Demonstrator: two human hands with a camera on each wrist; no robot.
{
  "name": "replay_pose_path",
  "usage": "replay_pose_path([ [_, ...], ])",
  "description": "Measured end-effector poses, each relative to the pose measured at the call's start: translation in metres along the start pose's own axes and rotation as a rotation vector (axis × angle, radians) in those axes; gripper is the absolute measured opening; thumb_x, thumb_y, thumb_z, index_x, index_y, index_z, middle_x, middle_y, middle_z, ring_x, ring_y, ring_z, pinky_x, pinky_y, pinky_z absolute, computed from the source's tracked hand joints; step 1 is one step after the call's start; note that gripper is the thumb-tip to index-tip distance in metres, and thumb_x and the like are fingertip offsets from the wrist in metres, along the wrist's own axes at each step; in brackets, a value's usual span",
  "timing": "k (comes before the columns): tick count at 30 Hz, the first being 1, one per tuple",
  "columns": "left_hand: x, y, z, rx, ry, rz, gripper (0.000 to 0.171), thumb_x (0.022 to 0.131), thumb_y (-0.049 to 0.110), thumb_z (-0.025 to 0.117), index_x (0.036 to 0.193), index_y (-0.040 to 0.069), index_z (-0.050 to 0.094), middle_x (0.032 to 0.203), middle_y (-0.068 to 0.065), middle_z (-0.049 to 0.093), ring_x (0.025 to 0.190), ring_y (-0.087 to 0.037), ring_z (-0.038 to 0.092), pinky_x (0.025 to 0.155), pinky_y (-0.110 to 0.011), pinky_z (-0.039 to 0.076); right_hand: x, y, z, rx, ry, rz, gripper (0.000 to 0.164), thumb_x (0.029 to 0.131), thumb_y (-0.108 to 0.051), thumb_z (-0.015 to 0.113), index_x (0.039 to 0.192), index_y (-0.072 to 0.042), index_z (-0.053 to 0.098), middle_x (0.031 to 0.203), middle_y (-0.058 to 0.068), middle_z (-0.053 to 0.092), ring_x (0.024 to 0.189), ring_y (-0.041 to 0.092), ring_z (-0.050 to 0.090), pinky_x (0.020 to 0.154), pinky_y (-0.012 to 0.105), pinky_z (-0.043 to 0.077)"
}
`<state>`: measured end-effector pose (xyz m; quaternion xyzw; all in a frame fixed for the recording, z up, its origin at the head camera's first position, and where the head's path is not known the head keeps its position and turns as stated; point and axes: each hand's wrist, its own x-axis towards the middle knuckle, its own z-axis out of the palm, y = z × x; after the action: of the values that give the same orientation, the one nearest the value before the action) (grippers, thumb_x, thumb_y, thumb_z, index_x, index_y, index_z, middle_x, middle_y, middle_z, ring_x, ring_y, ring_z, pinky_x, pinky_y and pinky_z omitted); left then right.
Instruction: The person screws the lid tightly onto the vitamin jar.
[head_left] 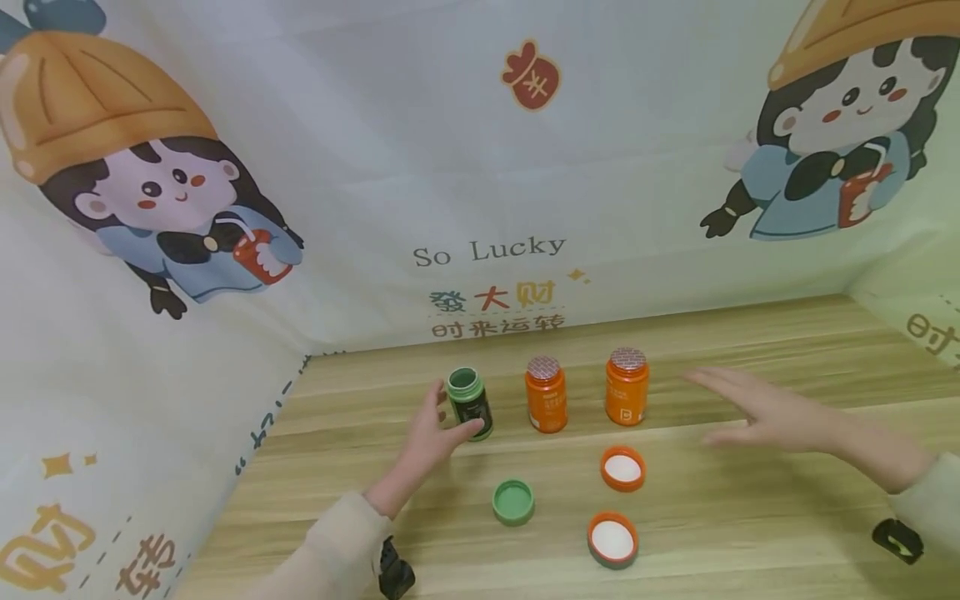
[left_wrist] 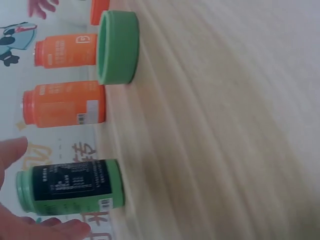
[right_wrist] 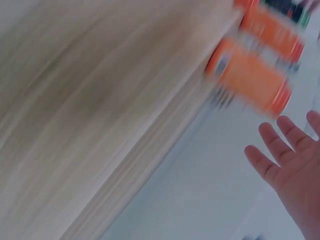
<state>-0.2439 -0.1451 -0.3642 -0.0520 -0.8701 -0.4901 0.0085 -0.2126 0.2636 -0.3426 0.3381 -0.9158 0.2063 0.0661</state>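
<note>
A green bottle (head_left: 467,398) with a black label stands uncapped, its mouth uncovered. My left hand (head_left: 435,433) reaches around it, thumb on the near side and fingers on the far side. In the left wrist view a gap shows between the thumb (left_wrist: 12,151) and the green bottle (left_wrist: 72,187). Two orange bottles (head_left: 547,400) (head_left: 627,392) stand to its right, patterned seals over their mouths. My right hand (head_left: 757,412) hovers right of the right-hand orange bottle, fingers spread, holding nothing; the right wrist view shows its spread fingers (right_wrist: 275,142).
Closer to me, a green lid (head_left: 513,502) lies inside up. An orange lid (head_left: 622,468) with a white liner lies right of it. Nearer still is another white-lined lid (head_left: 612,540), orange-rimmed with a dark outer side. A printed cloth (head_left: 360,208) hangs behind the wooden tabletop (head_left: 720,517).
</note>
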Motion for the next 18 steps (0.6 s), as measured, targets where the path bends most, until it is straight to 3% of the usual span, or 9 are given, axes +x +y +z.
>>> replay_pose_path([
  [10,0.015,-0.004,0.013,-0.077,0.075,-0.039,0.077,0.081,0.017,0.069,0.14,-0.003,0.024,0.136,-0.03,0.036,0.12,-0.046,0.041,0.098,-0.053,0.037,0.035,-0.063,0.036,0.039,-0.133,-0.244,0.06,0.083,-0.035,0.066,0.131,-0.007,0.045,0.128,0.007,0.048,0.114,0.023,0.049,0.091,0.044,0.044],
  [18,0.023,-0.004,0.017,-0.077,0.1,-0.059,0.069,0.082,0.015,0.068,0.136,-0.003,0.029,0.133,-0.03,0.039,0.117,-0.043,0.045,0.095,-0.051,0.04,0.065,-0.085,0.061,0.111,-0.264,-0.24,0.056,0.086,-0.036,0.061,0.13,-0.005,0.045,0.129,0.008,0.048,0.117,0.021,0.047,0.096,0.038,0.041],
])
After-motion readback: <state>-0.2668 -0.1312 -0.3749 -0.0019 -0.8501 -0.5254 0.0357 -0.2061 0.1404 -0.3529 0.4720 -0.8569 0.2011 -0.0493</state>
